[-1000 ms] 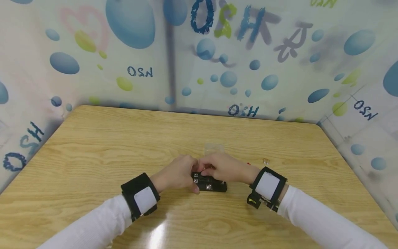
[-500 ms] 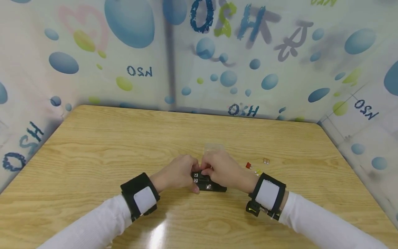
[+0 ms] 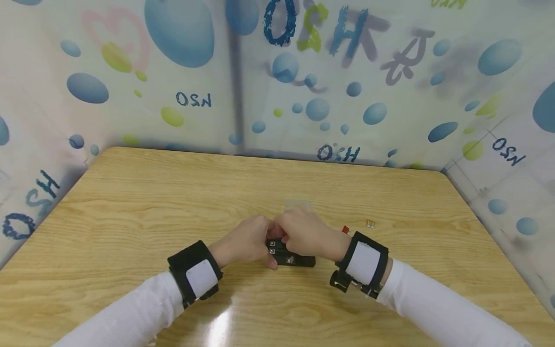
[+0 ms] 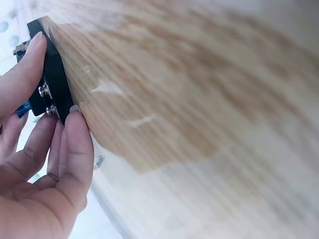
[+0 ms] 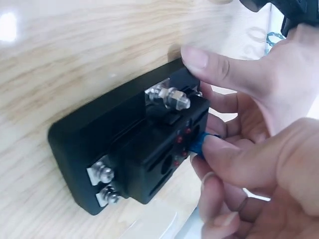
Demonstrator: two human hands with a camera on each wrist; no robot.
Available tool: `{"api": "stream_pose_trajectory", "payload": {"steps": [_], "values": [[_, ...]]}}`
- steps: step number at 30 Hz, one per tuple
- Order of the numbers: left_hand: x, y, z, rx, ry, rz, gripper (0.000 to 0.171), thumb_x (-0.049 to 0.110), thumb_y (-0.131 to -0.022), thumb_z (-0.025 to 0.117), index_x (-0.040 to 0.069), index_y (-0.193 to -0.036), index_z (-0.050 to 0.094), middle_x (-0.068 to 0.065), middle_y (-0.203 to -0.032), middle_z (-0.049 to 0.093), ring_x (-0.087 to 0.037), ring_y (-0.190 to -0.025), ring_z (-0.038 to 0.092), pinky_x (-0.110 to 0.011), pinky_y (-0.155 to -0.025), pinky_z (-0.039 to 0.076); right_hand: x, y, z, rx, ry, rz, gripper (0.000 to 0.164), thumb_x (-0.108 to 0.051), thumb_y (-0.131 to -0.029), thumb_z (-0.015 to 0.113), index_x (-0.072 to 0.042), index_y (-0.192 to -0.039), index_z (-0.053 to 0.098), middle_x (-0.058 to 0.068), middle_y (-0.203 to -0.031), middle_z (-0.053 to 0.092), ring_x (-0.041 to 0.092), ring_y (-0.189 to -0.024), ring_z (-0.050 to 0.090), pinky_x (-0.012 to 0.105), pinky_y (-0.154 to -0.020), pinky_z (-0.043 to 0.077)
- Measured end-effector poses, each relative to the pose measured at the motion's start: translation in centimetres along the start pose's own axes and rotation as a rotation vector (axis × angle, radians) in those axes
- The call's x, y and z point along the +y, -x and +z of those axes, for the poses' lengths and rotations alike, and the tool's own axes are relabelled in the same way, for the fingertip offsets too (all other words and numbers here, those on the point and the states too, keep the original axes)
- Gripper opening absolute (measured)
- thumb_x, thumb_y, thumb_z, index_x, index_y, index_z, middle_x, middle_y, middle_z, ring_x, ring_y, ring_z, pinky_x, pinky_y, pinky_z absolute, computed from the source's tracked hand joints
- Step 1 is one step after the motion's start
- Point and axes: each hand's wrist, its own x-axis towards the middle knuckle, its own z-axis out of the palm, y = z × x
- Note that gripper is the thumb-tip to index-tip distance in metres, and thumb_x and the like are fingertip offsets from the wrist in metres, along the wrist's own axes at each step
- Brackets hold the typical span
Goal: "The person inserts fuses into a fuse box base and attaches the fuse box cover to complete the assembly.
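Observation:
A black fuse block (image 3: pixel 301 260) with metal screw terminals lies on the wooden table below both hands. My left hand (image 3: pixel 244 238) grips its left end, thumb at the near corner and fingers at the far side; the left wrist view shows the same grip on the block (image 4: pixel 61 79). Between the thumb and fingers of my right hand (image 3: pixel 310 233) a small blue blade fuse (image 5: pixel 197 144) is pinched. It meets the slotted middle of the block, beside small red spots; how deep it sits is hidden by the fingers. A threaded stud (image 5: pixel 174 97) juts from the block's near side.
To the right of my right hand lie a red blade fuse (image 3: pixel 345 229) and a small orange-brown one (image 3: pixel 370 223). A clear plastic piece (image 3: pixel 297 205) lies just beyond the hands. A patterned curtain (image 3: pixel 195 125) hangs behind the table's back edge.
My right hand and wrist have shifted slightly left and turned over the block. A yellow piece seen half a second ago is now covered by the wrist. My left hand stays put.

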Motion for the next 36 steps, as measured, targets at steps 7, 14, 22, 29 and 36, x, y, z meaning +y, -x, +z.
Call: {"api": "stream_pose_trajectory", "payload": {"steps": [7, 14, 22, 29, 36], "values": [[0.0, -0.1, 0.0, 0.009, -0.015, -0.046, 0.044, 0.011, -0.056, 0.094, 0.007, -0.093, 0.071, 0.002, -0.085, 0.071, -0.01, -0.081, 0.06, -0.03, -0.078, 0.05, 0.1, -0.2, 0.1, -0.04, -0.041, 0.061, 0.014, 0.007, -0.079, 0.067, -0.006, -0.084, 0.063, 0.005, -0.081, 0.061, 0.016, -0.075, 0.049, 0.026, -0.065, 0.039], [0.0, -0.2, 0.0, 0.006, -0.002, -0.075, 0.046, 0.01, -0.056, 0.094, 0.007, -0.096, 0.072, 0.001, -0.089, 0.073, -0.009, -0.084, 0.063, -0.033, -0.083, 0.052, 0.3, 0.3, 1.0, 0.044, 0.013, 0.035, 0.02, 0.006, -0.077, 0.07, -0.01, -0.084, 0.061, 0.001, -0.081, 0.058, 0.015, -0.076, 0.049, 0.027, -0.065, 0.04], [-0.1, -0.2, 0.1, 0.017, -0.011, -0.08, 0.041, 0.01, -0.055, 0.095, 0.006, -0.089, 0.071, 0.001, -0.082, 0.072, -0.01, -0.078, 0.062, -0.029, -0.075, 0.051, 0.5, 1.7, 3.0, 0.217, 0.256, -0.065, 0.03, -0.012, -0.076, 0.083, -0.01, -0.096, 0.06, 0.003, -0.088, 0.058, 0.019, -0.087, 0.058, 0.033, -0.076, 0.051], [0.0, 0.0, 0.0, 0.018, -0.03, -0.067, 0.04, 0.012, -0.057, 0.095, 0.006, -0.087, 0.07, 0.001, -0.08, 0.069, -0.011, -0.074, 0.06, -0.027, -0.068, 0.05, 0.7, 2.4, 4.5, 0.383, 0.609, -0.214, 0.033, -0.014, -0.076, 0.08, -0.005, -0.1, 0.059, 0.005, -0.088, 0.058, 0.02, -0.083, 0.059, 0.032, -0.079, 0.054], [0.1, 0.1, 0.0, 0.019, -0.036, -0.056, 0.039, 0.011, -0.058, 0.095, 0.006, -0.087, 0.07, 0.0, -0.08, 0.069, -0.012, -0.073, 0.061, -0.027, -0.069, 0.05, 0.9, 2.4, 5.1, 0.459, 0.674, -0.27, 0.026, -0.014, -0.079, 0.077, -0.005, -0.098, 0.061, 0.006, -0.086, 0.058, 0.02, -0.08, 0.06, 0.031, -0.074, 0.055]]}}
